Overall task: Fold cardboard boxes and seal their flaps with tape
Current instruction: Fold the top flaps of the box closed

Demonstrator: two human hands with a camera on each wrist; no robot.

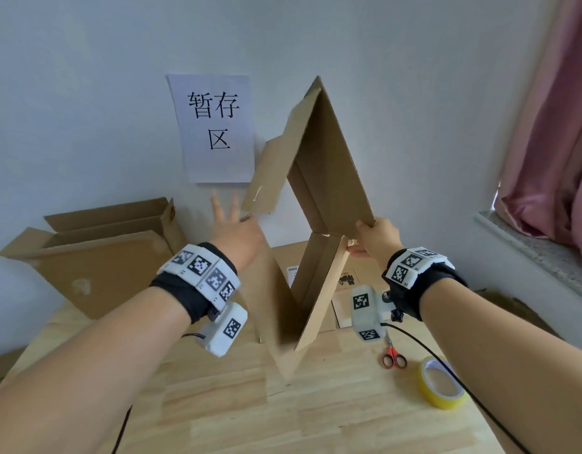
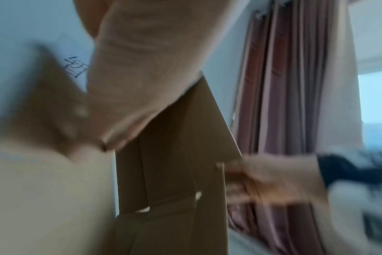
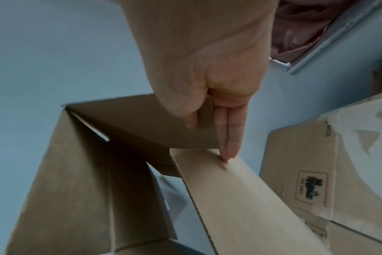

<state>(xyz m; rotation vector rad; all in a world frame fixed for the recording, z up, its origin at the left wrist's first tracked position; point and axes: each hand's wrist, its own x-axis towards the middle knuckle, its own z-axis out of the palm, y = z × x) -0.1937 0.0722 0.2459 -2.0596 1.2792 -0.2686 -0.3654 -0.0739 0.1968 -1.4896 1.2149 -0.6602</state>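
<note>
A brown cardboard box (image 1: 322,178), partly unfolded into a diamond-shaped tube, stands on one corner on the wooden table (image 1: 283,421). My right hand (image 1: 376,239) pinches its right corner, thumb on the inner face and fingers (image 3: 228,136) on the outer one. My left hand (image 1: 232,224) is at the box's left side with fingers spread and straight, blurred, beside a loose flap (image 1: 266,178). A yellow tape roll (image 1: 442,385) lies at the table's right. In the left wrist view the box (image 2: 175,155) and my right hand (image 2: 262,181) appear blurred.
Red-handled scissors (image 1: 393,355) lie beside the tape. An open cardboard box (image 1: 96,257) leans at the back left. Flat printed boxes (image 1: 358,283) lie behind the held box. A paper sign (image 1: 214,126) hangs on the wall. Pink curtain (image 1: 551,126) and a windowsill are at right.
</note>
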